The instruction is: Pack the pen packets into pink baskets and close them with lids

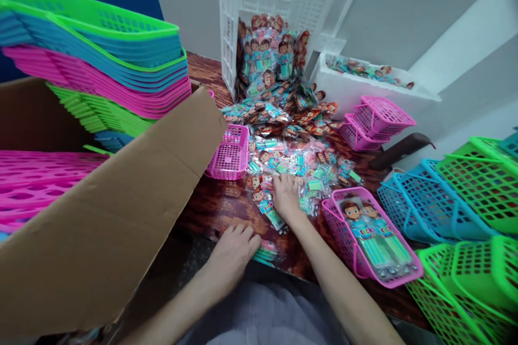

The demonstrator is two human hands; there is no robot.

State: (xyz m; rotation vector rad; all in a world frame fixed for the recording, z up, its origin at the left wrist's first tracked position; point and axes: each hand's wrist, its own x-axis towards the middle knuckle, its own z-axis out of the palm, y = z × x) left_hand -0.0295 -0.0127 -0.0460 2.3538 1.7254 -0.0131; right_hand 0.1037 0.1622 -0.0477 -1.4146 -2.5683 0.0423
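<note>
Several clear packets (pixel 313 185) with printed cartoon figures and green and blue contents are spread over the dark wood-patterned table (pixel 218 204). My right hand (pixel 286 194) reaches onto the near part of this spread, fingers extended and fingertips touching packets. Close to the table's front edge, my left hand (pixel 237 245) curls its fingers around the side of a small stack of packets (pixel 266 252); its thumb is hidden. To the right of my right arm stands a pink basket (pixel 334 210) filled with packets, two figures facing up.
A tilted white crate (pixel 229 38) spills packets at the back. Beside it is a white foam box (pixel 335 78). An open cardboard box (pixel 133 215) with stacked baskets (pixel 121 70) blocks the left. One pink basket (pixel 229 159) lies behind it. Green baskets (pixel 477 280) and blue baskets (pixel 429 199) crowd the right.
</note>
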